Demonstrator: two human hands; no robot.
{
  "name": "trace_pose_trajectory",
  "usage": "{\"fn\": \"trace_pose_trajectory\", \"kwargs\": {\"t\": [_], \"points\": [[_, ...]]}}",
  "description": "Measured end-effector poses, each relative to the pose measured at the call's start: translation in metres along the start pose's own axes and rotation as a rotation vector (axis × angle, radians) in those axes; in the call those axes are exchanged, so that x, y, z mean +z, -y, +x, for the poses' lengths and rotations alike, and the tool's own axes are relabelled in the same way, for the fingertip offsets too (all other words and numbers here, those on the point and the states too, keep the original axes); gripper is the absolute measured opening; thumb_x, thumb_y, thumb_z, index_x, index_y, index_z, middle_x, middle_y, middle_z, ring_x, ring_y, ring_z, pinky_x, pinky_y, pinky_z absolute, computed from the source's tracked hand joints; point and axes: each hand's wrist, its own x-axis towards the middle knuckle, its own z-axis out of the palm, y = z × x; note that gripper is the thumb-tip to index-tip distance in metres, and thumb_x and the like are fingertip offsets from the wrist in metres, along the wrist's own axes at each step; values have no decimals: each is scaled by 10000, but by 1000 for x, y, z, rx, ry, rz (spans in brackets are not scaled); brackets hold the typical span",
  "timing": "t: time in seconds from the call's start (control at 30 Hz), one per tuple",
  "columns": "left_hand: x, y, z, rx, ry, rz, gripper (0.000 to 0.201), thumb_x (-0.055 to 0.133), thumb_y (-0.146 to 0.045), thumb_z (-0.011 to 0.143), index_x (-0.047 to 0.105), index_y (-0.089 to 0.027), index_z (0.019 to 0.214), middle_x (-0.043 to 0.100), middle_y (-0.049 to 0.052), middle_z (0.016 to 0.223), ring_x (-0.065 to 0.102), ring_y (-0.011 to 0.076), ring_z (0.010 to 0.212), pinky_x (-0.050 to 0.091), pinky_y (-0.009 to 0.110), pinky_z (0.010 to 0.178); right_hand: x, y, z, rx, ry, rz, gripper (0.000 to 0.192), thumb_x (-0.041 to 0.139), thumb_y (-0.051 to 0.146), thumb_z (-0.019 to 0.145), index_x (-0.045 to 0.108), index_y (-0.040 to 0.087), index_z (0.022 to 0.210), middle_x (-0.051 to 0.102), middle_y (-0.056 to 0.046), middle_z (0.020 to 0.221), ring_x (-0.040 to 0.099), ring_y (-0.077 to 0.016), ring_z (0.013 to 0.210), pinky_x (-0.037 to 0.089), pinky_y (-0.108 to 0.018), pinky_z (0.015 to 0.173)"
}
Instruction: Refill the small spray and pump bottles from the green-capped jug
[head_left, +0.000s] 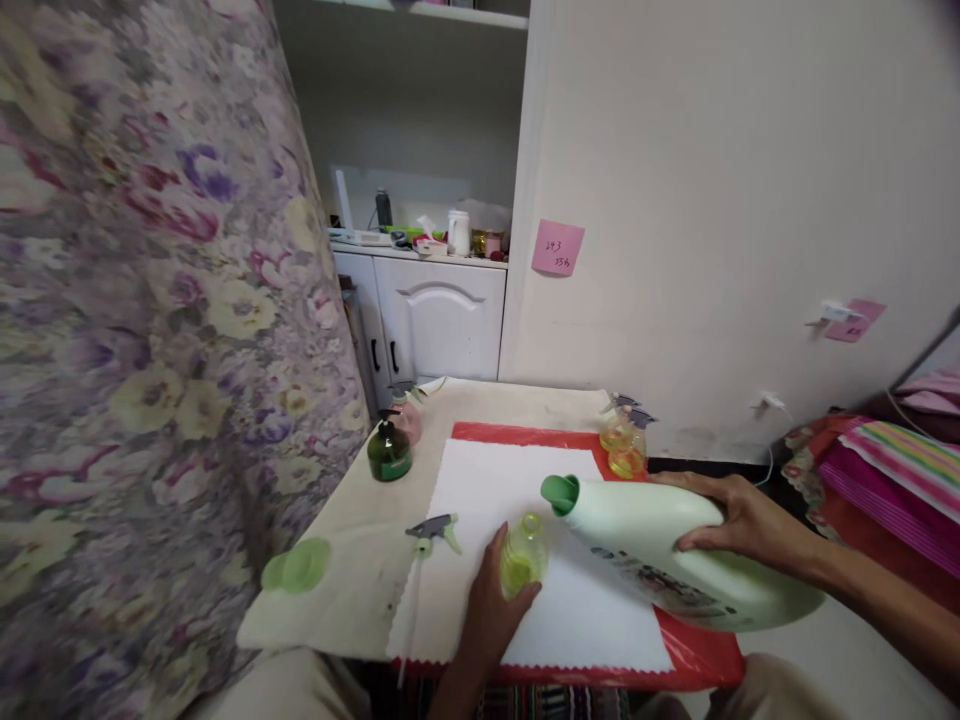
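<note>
My left hand [487, 610] grips a small clear bottle with yellow-green liquid [523, 556], upright on a white cloth [480, 490], its top open. My right hand [739, 515] holds a large white jug [660, 550] tilted on its side, its green spout [561, 493] pointing left just above the small bottle. A grey and green spray head [433, 529] lies on the cloth to the left of my left hand.
A green cap [298, 566] lies on the low table [345, 560]. A dark green pump bottle [388, 448] and a pink bottle [409, 415] stand at back left, two yellow spray bottles [624, 442] at back right. A floral fabric [150, 330] fills the left. A red sheet [697, 650] lies under the cloth.
</note>
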Motion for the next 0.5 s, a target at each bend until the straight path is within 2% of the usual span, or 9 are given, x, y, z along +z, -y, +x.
{"fn": "trace_pose_trajectory", "kwargs": {"t": [0.1,0.2,0.3,0.5], "points": [[0,-1,0,7,-2,-2,783,674,-178,671,364,-199,1390,463,99,1437,404,254,1328,291,393,1115,-1,5,2,-10,22,-54,582,763,453,645,639,307,1194,632,-44,1270,598,-328,1100,459,-364,945],[0,-3,1,7,-2,-7,779,677,-180,669,371,-181,1385,466,111,1433,405,261,1326,291,398,1115,-1,10,4,-2,39,-103,558,762,478,622,677,286,1139,727,-44,1083,664,-305,931,510,-321,814],[0,-3,1,6,-6,-28,783,686,-167,660,380,-191,1379,477,103,1423,413,258,1320,287,399,1117,-1,16,7,16,75,-113,541,755,488,609,696,266,1099,763,-37,901,673,-284,793,515,-301,709],[-1,-4,0,-16,7,-54,816,691,-148,645,365,-209,1390,459,94,1437,402,259,1327,272,411,1123,-1,22,10,-17,94,-146,494,750,487,601,715,276,1046,761,-10,811,667,-248,695,493,-265,624]]}}
